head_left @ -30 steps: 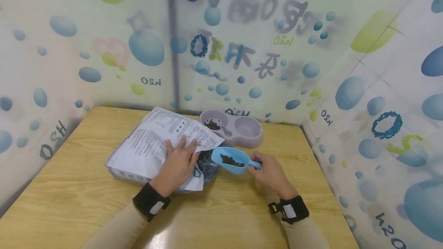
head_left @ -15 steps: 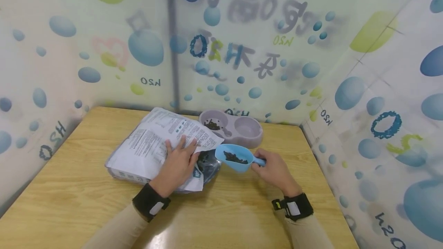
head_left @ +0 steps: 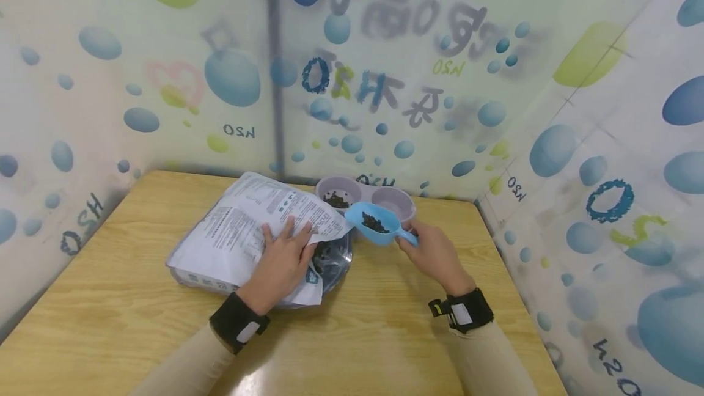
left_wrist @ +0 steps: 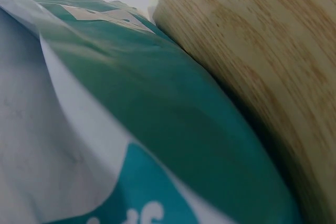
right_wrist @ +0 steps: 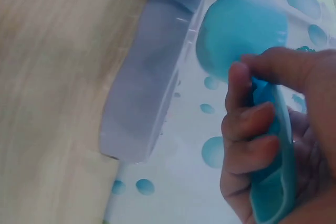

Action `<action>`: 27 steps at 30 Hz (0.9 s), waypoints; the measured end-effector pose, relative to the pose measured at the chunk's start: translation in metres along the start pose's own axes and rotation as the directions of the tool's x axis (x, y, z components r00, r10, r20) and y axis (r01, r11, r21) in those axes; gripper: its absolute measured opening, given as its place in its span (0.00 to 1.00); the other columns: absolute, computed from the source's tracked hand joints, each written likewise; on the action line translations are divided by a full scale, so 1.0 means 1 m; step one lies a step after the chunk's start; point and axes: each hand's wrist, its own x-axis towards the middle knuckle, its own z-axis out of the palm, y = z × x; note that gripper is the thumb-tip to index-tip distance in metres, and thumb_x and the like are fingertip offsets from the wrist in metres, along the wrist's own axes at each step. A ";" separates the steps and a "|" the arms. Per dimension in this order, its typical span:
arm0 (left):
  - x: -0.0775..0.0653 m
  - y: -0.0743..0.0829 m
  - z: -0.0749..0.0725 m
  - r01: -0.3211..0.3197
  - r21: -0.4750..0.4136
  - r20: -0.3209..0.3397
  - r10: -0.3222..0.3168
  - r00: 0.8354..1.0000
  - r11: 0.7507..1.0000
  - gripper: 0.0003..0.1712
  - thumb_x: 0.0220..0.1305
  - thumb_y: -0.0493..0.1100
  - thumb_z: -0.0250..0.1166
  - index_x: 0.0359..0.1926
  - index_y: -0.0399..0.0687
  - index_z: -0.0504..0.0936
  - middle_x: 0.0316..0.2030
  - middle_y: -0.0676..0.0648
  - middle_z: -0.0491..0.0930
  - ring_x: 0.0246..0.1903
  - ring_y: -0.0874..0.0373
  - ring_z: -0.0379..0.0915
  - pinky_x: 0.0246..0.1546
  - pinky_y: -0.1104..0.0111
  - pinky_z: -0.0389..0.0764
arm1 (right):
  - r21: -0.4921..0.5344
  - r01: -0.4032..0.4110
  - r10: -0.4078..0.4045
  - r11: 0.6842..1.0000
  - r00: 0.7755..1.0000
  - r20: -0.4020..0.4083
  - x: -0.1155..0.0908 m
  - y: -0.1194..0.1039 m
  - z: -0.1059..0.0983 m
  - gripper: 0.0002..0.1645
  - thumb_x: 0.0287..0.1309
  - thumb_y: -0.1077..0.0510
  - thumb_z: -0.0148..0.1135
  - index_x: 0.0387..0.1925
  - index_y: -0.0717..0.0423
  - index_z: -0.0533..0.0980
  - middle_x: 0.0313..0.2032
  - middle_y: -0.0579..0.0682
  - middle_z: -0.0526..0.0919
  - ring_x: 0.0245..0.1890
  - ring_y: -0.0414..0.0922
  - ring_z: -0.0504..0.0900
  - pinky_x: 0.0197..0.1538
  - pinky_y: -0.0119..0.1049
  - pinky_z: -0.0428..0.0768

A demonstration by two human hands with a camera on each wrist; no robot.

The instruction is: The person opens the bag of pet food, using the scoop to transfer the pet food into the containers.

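Observation:
My right hand (head_left: 434, 254) grips the handle of a light blue scoop (head_left: 387, 235), fingers curled round it, as the right wrist view also shows. Dark brown pellets (head_left: 374, 222) lie in the scoop. In the head view it overlaps the front of a grey double bowl (head_left: 411, 206), whose left compartment holds some of the same pellets. My left hand (head_left: 282, 264) rests with spread fingers on a large white printed bag (head_left: 231, 231) lying on its side. The bag's mouth faces right, with pellets showing at its dark opening (head_left: 334, 260). In the left wrist view the bag's green side (left_wrist: 157, 93) fills the middle.
The wooden table (head_left: 385, 335) carries the bag at left and the double bowl against the back. Wall sheeting (head_left: 352, 109) with blue and green bubble prints stands behind and along both sides. The bag's corner flap reaches close to the scoop's tip.
My right hand has moved the loaded scoop away from the bag's mouth, up and back toward the double bowl. The left hand has stayed in place on the bag.

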 end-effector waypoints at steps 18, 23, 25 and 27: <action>0.000 0.001 0.000 0.006 -0.010 0.032 -0.006 0.999 1.000 0.30 0.93 0.48 0.57 0.83 0.36 0.77 0.85 0.35 0.73 0.91 0.24 0.52 0.83 0.12 0.33 | -0.082 -0.091 0.085 0.992 0.994 -0.068 0.034 -0.022 -0.007 0.23 0.78 0.44 0.78 0.58 0.58 0.91 0.25 0.46 0.80 0.23 0.41 0.74 0.27 0.33 0.65; 0.000 0.001 0.000 0.010 -0.002 0.026 -0.010 1.000 1.000 0.30 0.93 0.48 0.56 0.83 0.37 0.77 0.85 0.35 0.73 0.91 0.25 0.53 0.83 0.12 0.34 | -0.091 -0.090 0.084 0.992 0.994 -0.075 0.045 -0.030 -0.006 0.25 0.81 0.40 0.74 0.60 0.56 0.92 0.24 0.45 0.79 0.22 0.41 0.73 0.27 0.34 0.67; 0.000 0.000 0.000 0.009 0.001 0.021 -0.009 1.000 1.000 0.30 0.93 0.48 0.56 0.83 0.37 0.77 0.85 0.35 0.73 0.91 0.25 0.53 0.83 0.12 0.34 | -0.100 -0.083 0.075 0.992 0.994 -0.076 0.049 -0.031 -0.006 0.23 0.82 0.41 0.74 0.59 0.54 0.92 0.22 0.43 0.75 0.21 0.41 0.70 0.26 0.34 0.65; 0.001 -0.001 0.000 0.011 0.001 0.020 -0.011 1.000 1.000 0.30 0.93 0.48 0.56 0.83 0.37 0.77 0.85 0.35 0.73 0.91 0.25 0.52 0.83 0.12 0.34 | -0.109 -0.066 0.058 0.992 0.995 -0.079 0.053 -0.033 -0.006 0.20 0.82 0.43 0.73 0.56 0.53 0.92 0.22 0.43 0.76 0.20 0.41 0.69 0.25 0.34 0.63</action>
